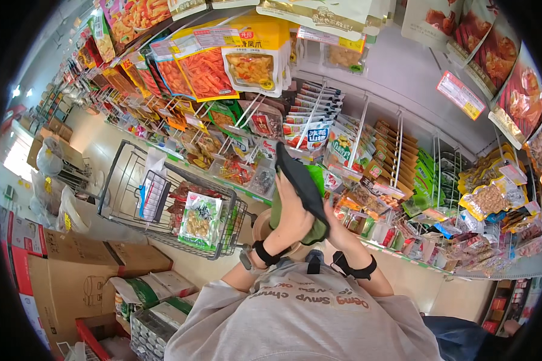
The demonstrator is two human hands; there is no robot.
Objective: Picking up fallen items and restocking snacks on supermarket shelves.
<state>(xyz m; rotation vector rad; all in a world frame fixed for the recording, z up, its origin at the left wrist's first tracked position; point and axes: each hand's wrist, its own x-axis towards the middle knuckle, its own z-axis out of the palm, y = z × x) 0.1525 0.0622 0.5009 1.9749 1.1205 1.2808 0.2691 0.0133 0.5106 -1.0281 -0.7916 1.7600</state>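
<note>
My left hand (292,212) presses against the near side of a dark green and black cloth item (303,180), whose exact kind I cannot tell. At its right edge is my right hand (339,225), with the fingers partly hidden behind the cloth. Both wrists wear black straps, and a watch sits beside the strap on the left one. A bright green package (315,175) shows just behind the cloth. Beyond the hands, snack packets (306,135) hang from metal hooks on the store shelf.
A wire shopping cart (135,228) with snack packs (202,219) stands at the left. Large cardboard boxes (72,280) and wrapped cans (151,334) are at the lower left. A round tan container (263,225) is below my hands. Another person's dark-clad leg (456,336) shows at lower right.
</note>
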